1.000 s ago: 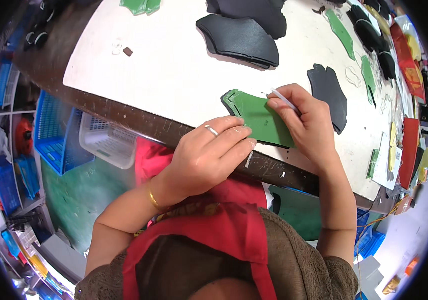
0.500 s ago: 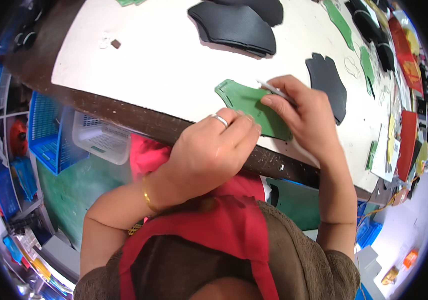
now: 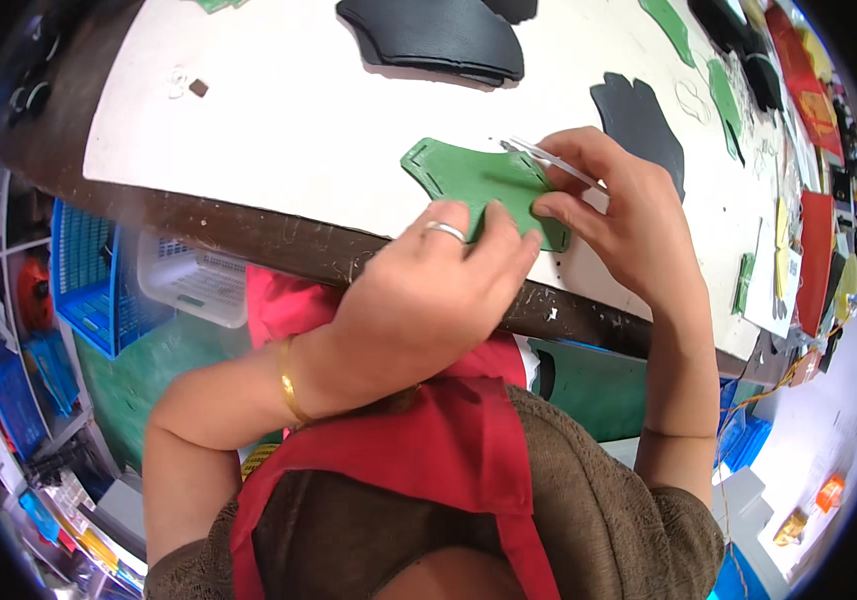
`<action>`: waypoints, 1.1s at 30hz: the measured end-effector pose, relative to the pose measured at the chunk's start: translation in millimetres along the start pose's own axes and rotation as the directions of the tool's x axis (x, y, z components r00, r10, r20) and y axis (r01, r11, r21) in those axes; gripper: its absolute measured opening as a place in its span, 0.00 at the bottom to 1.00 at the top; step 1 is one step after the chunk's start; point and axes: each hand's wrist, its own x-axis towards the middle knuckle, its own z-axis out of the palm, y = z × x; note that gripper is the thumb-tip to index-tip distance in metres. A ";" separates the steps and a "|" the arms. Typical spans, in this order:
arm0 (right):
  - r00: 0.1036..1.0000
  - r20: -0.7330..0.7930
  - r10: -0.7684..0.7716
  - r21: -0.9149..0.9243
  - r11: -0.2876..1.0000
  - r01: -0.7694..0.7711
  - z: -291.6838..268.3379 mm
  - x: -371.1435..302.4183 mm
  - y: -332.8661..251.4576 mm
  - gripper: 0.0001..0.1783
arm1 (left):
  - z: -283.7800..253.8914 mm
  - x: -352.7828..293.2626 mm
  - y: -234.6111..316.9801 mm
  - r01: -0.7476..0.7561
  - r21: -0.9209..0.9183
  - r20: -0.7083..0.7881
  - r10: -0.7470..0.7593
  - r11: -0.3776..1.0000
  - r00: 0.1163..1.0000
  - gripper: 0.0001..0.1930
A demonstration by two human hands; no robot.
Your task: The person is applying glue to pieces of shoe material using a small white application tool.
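A flat green template (image 3: 468,175) with narrow slots along its ends lies near the front edge of the white tabletop. My left hand (image 3: 448,265), wearing a ring, holds it down with the fingertips along its near side; the thumb is hidden. In my right hand (image 3: 613,200) is a slim silver-white pen (image 3: 560,163), gripped between thumb and fingers. Its tip points left, over the template's far right corner by the slots. Just beyond that hand rests a black glove-shaped piece (image 3: 640,125), partly covered by it.
Stacked black pieces (image 3: 433,40) lie at the far middle. More green templates (image 3: 723,105) and black pieces sit at the far right, near a loose thread loop (image 3: 691,100). A small brown block (image 3: 198,88) is on the left. Below the dark table edge (image 3: 248,235) stand blue (image 3: 78,280) and white baskets (image 3: 193,275).
The template has turned slightly, and its right end with slots now shows. My right hand has shifted, bringing the pen to that corner. The whole view has moved a little.
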 end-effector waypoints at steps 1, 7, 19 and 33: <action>0.999 -0.021 -0.041 -0.096 0.995 0.038 -2.7 0.8 -1.7 0.17 | -1.0 -0.7 2.4 0.017 0.013 -0.003 -0.017 1.000 1.000 0.20; 0.887 -0.306 -0.347 -0.137 0.938 0.320 -10.8 16.7 -19.5 0.16 | 0.4 -2.1 24.4 -0.068 0.043 0.170 0.060 0.997 0.984 0.23; 0.866 0.214 -0.452 -0.129 0.865 0.484 24.5 71.1 -45.8 0.08 | 8.9 -6.3 36.3 0.030 -0.002 0.109 -0.029 1.000 0.994 0.22; 0.979 -0.202 -0.021 0.275 0.958 0.077 0.0 17.7 -7.6 0.13 | 6.8 0.4 30.3 0.039 0.011 0.089 -0.040 0.999 0.995 0.21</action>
